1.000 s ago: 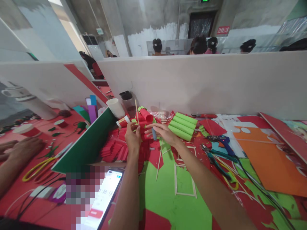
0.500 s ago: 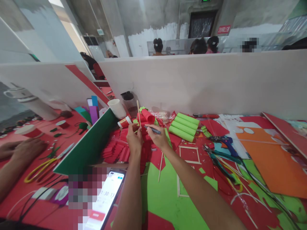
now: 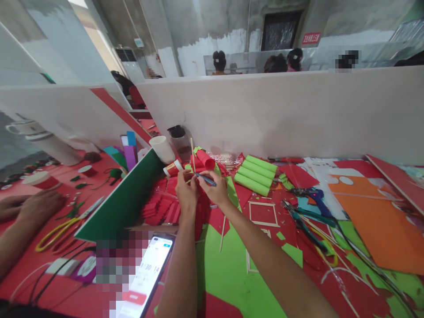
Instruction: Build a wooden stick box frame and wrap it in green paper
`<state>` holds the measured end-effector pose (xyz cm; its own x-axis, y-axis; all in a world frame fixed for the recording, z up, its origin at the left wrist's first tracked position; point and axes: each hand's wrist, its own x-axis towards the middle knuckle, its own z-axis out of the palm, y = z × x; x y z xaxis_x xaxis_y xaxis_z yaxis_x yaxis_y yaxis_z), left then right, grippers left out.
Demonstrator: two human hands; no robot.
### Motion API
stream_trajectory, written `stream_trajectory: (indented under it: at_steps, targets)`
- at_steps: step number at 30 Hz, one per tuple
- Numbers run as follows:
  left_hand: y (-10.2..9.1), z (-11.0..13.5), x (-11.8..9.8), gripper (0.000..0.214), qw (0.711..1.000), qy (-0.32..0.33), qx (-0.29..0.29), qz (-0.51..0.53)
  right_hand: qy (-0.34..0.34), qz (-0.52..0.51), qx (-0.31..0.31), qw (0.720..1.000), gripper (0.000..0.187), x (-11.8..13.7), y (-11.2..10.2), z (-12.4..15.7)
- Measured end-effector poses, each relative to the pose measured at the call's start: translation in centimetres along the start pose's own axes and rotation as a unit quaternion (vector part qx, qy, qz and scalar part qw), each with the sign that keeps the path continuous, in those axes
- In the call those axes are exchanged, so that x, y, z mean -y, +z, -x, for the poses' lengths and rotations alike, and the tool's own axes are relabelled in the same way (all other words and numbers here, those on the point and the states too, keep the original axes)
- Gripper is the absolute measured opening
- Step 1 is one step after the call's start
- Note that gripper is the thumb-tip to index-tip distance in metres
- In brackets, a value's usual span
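Note:
My left hand (image 3: 186, 191) is closed on a thin wooden stick (image 3: 192, 153), which stands nearly upright above the fingers. A dark pen (image 3: 206, 179) is pinched in my right hand (image 3: 217, 191), its tip at the stick beside my left fingertips. Whether the tip touches the stick I cannot tell. Just behind my hands lies a red paper roll (image 3: 206, 160). Red foam-like pieces (image 3: 158, 206) are heaped left of my left wrist. Right of my hands are joined light-green rolls (image 3: 255, 175) and a small stick frame (image 3: 263, 213). A green sheet (image 3: 218, 269) lies under my forearms.
A green board (image 3: 115, 198) stands on the left, with a lit phone (image 3: 149, 274) near it. Beyond are yellow-handled scissors (image 3: 61, 229) and another person's hand (image 3: 41, 205). Cutters (image 3: 304, 225), a glue gun (image 3: 313, 196) and orange sheets (image 3: 374, 225) lie right. A white partition (image 3: 265, 115) rises behind.
The pen in my right hand has moved left, and its tip now meets the stick's position beside my left fingers. My left hand keeps its hold on the stick.

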<state>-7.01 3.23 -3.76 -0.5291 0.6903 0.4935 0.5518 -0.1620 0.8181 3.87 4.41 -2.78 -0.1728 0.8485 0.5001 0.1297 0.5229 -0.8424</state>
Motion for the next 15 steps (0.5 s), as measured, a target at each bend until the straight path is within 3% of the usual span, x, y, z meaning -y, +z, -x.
stream_trajectory:
  at_steps: [11, 15]
  targets:
    - [0.2, -0.1, 0.1, 0.025, 1.000, 0.005, -0.006, -0.004, 0.028, -0.007, -0.033, 0.999, 0.021, -1.0, -2.5, 0.5]
    - [0.1, 0.0, -0.4, 0.024, 1.000, 0.007, -0.012, 0.014, 0.014, -0.005, -0.018, 1.000, 0.020, -0.4, -3.5, 0.6]
